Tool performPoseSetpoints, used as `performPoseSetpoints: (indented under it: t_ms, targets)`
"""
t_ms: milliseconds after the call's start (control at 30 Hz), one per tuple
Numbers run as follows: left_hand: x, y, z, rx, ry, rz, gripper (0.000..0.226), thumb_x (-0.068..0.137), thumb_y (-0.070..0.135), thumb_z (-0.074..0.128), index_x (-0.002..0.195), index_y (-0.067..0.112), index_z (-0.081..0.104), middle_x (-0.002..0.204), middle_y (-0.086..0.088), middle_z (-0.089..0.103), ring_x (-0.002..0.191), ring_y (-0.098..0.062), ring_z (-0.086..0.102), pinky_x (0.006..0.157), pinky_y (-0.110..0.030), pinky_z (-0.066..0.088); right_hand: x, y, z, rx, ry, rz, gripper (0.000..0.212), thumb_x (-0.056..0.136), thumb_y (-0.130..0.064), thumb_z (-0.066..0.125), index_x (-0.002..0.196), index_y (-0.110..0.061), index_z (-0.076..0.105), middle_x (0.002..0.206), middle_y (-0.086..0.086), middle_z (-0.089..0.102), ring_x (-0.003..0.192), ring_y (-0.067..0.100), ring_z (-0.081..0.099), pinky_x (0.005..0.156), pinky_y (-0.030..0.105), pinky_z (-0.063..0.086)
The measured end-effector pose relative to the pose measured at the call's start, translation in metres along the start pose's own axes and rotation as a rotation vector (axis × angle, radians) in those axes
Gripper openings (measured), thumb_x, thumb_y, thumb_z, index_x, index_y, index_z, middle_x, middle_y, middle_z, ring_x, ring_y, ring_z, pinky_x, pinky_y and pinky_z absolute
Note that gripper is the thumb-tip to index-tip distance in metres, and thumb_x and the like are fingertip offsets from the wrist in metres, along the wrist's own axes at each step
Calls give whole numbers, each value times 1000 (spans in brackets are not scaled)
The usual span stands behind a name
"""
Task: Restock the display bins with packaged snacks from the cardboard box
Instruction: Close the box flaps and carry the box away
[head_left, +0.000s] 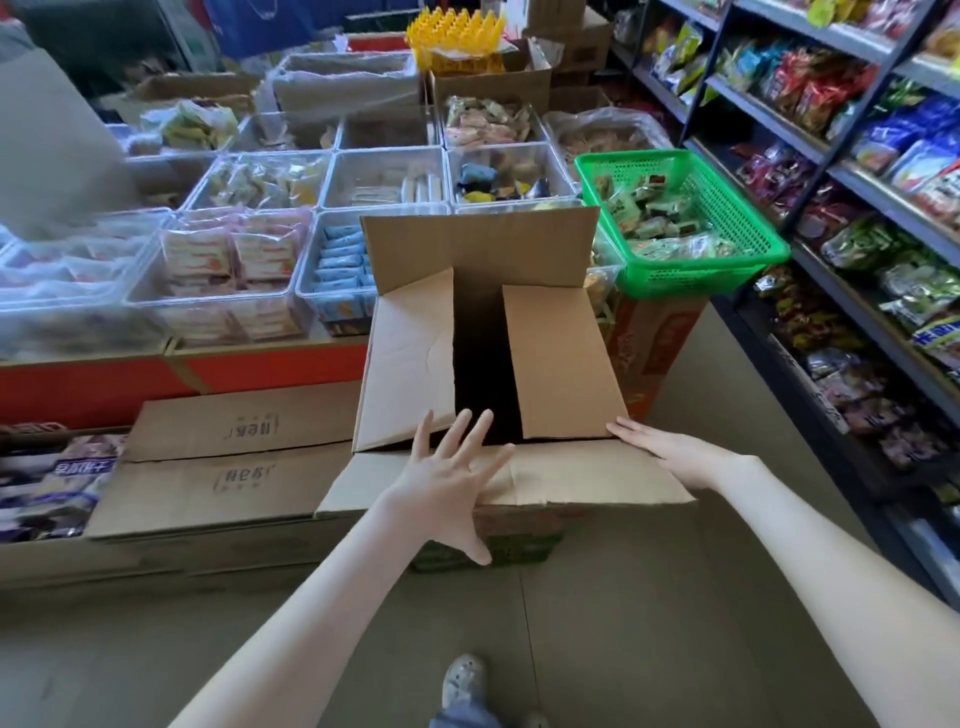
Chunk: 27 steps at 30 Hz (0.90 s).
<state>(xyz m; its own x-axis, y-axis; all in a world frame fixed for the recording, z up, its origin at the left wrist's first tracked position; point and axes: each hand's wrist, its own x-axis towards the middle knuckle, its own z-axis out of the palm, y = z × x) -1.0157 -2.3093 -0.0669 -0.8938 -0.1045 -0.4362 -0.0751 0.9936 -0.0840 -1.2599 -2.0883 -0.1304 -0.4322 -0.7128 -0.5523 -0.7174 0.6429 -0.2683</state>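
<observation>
Cardboard box (561, 364): directly ahead of both hands, flaps folded out, inside dark (contents not visible).
Progress: early, by my judgement; no packet is in either hand and the restocking lies ahead.
Display bins (208, 300): beyond and left of the left hand, partly filled.
Left hand (447, 483): fingers spread wide, holding nothing, over the near flap (571, 478) at the opening's edge.
Right hand (670, 452): flat, fingers straight, resting on that flap's right end.

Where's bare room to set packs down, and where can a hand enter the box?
Hand room: the dark gap in the cardboard box, between its side flaps. Bare room: the flat carton tops left of it, and the half-bare clear bin beyond its far flap. The pink-packet bin and green basket are crowded.
</observation>
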Motion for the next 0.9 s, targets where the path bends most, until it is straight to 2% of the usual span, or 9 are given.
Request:
performPoseSetpoints:
  t_ms: [67,167,267,333,400,533,700,800,900]
  targets:
    - [0,-11,-1,12,39,-40,106,77,63,61,151,32,-9,155,-7,-27,143,-29,-25,108,-59,-21,2,-2,4,-32,12,-36,68,100,-2,32,147,-46,14,155,-25,3,145,7,9,116,29,10]
    - [-1,-26,-7,-32,70,-69,85,89,55,51,152,30,1,160,-6,2,147,-26,3,116,-55,-5,10,-12,2,-63,70,-29,51,101,-38,36,150,-31,22,156,-11,13,145,10,5,118,36,3]
    - [1,-34,-14,-97,179,-88,69,94,50,44,151,22,17,147,-5,41,131,-25,41,114,-40,23,15,-9,2,246,10,56,53,103,-16,36,145,-23,4,158,3,14,147,19,10,119,32,6]
    - [2,-36,-18,-42,356,-107,61,96,51,40,147,18,30,129,-2,58,115,-23,55,104,-34,35,4,-8,-2,327,110,40,48,97,-28,51,142,-37,35,150,-12,33,141,11,25,119,33,16]
    - [6,-41,-16,7,512,-161,60,95,51,41,143,17,36,120,-2,64,107,-24,59,99,-33,38,-4,-13,-6,433,174,90,41,93,-43,54,134,-42,49,139,-20,44,134,5,34,114,27,24]
    - [21,-53,-3,18,742,-256,74,81,46,68,142,12,43,121,-11,63,108,-31,61,103,-44,38,-4,-25,-12,545,205,20,39,97,-32,51,136,-31,49,134,-11,53,128,12,45,103,24,33]
    - [40,-60,5,51,798,-335,104,74,24,78,153,20,10,155,-18,20,145,-33,16,115,-53,5,7,-25,-18,538,310,77,47,93,-29,57,139,-28,45,133,-6,57,127,19,49,106,33,38]
    - [50,-60,16,40,803,-323,104,81,31,72,152,25,-3,156,-16,11,144,-35,9,114,-55,-2,15,-22,-20,394,515,61,97,83,-32,71,153,-23,4,151,-2,33,141,21,26,115,46,24]
    - [62,-64,25,44,845,-340,77,94,37,53,151,25,2,154,-16,12,142,-38,11,112,-59,7,26,-17,-17,200,669,13,117,78,-35,74,149,-19,-18,160,1,-2,147,18,-1,119,49,8]
